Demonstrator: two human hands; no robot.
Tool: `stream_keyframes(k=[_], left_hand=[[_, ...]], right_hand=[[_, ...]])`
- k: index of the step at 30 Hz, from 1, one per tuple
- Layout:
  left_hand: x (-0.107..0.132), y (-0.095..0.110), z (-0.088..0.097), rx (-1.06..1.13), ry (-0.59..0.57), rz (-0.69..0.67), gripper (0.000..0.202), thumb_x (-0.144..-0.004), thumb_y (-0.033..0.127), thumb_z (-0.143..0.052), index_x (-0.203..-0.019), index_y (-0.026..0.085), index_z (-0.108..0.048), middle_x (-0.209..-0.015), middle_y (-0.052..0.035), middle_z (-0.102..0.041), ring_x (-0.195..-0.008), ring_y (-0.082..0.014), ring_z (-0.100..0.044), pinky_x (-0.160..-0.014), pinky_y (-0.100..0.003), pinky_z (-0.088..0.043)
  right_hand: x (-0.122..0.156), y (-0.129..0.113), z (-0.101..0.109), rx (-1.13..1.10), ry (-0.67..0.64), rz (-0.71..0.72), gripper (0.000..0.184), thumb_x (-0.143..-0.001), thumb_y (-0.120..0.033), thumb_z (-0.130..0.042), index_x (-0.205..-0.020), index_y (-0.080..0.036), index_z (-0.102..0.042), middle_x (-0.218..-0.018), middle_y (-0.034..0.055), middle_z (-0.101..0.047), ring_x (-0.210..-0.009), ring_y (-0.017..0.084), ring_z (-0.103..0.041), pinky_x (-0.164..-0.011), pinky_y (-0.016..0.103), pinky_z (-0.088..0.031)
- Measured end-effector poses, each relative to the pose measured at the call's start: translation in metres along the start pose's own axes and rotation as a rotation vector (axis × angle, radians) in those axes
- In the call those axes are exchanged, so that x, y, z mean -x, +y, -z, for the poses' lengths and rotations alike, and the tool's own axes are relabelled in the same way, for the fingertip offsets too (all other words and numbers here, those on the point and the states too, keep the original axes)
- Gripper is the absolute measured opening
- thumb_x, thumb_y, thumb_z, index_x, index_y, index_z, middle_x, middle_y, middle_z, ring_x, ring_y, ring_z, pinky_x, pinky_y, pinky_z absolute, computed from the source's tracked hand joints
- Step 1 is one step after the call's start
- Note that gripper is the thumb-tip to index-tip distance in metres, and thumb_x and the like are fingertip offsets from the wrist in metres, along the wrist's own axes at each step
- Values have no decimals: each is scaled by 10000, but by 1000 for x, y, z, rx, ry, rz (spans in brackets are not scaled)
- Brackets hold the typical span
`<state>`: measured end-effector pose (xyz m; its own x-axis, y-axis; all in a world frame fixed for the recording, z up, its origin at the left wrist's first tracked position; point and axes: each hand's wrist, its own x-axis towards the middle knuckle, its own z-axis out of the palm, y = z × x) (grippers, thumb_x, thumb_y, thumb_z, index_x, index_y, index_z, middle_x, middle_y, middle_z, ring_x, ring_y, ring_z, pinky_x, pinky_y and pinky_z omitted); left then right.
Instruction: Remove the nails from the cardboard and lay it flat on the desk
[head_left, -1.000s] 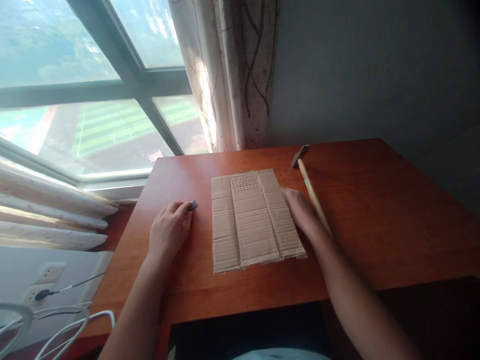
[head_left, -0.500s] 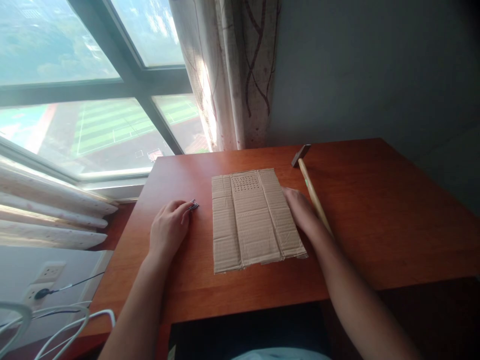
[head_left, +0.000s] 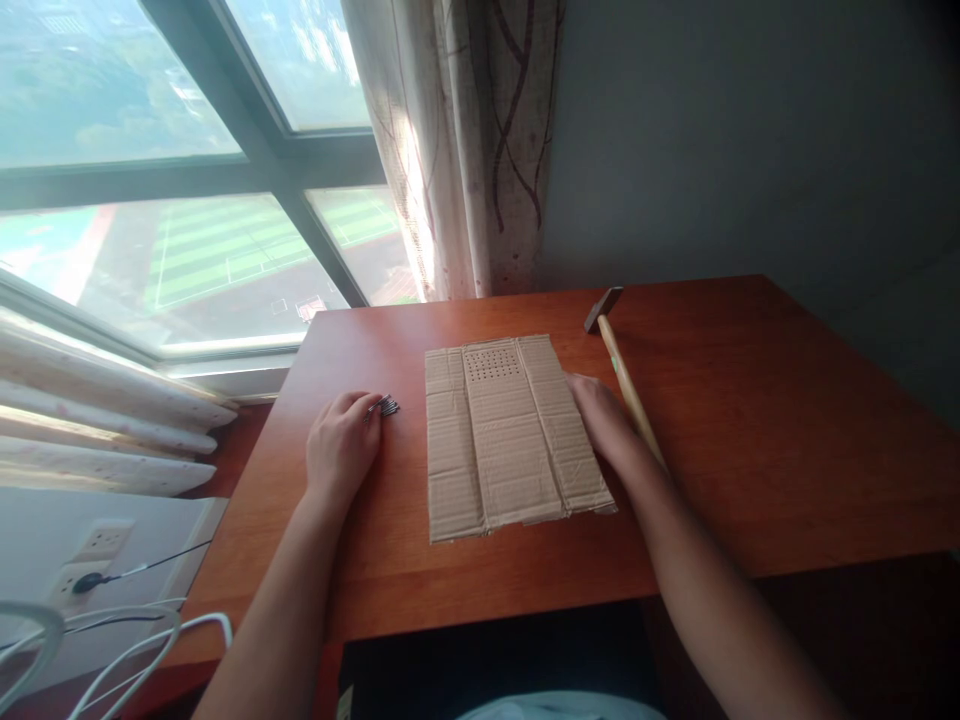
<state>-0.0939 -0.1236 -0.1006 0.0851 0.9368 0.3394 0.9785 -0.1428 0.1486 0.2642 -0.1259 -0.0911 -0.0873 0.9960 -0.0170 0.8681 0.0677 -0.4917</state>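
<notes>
A flat piece of brown cardboard (head_left: 517, 455) with two lengthwise creases and a grid of small holes near its far edge is in the middle. Left of it, my left hand (head_left: 343, 440) is closed on a small bunch of thin metal nails (head_left: 389, 406), close to the tabletop. My right hand (head_left: 598, 405) is at the cardboard's right edge, its fingers hidden behind or under the sheet. To the right of that hand lies a hammer (head_left: 626, 385) with a wooden handle, its metal head pointing away from me.
The reddish-brown wooden table (head_left: 765, 430) reaches to the wall at the back. A window with a patterned curtain (head_left: 450, 150) stands at the left. White cables (head_left: 202, 628) and a wall socket (head_left: 86, 570) with a plug are at the lower left.
My left hand has shifted slightly to the right and up, and the nails in its fingers show more as a spread bunch. The right hand, cardboard and hammer have hardly moved.
</notes>
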Motion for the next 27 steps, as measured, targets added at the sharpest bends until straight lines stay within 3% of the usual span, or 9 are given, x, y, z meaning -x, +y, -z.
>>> stream_keyframes(k=[21,27], left_hand=[[-2,-3,-2,95,15,77,248,-920,323,-521,-991,216,-734,-1056,-42,-708,-798,-194,-653,-700,-303,-475],[-2,-1,-1,133,14,110,295,-930,394,-509,-1023,219,-727,-1064,-46,-705,-808,-193,-661,-744,-306,-482]], right_hand=[[1,1,-1,5,-6,22,232,-952,-256,-464,-919,-219,-691,-948,79,-758,-862,217,-684,-707,257,-432],[0,0,-1,35,-13,0,250,-966,-262,-448,-908,-216,-688,-975,89,-759,-903,220,-685,-723,254,-436]])
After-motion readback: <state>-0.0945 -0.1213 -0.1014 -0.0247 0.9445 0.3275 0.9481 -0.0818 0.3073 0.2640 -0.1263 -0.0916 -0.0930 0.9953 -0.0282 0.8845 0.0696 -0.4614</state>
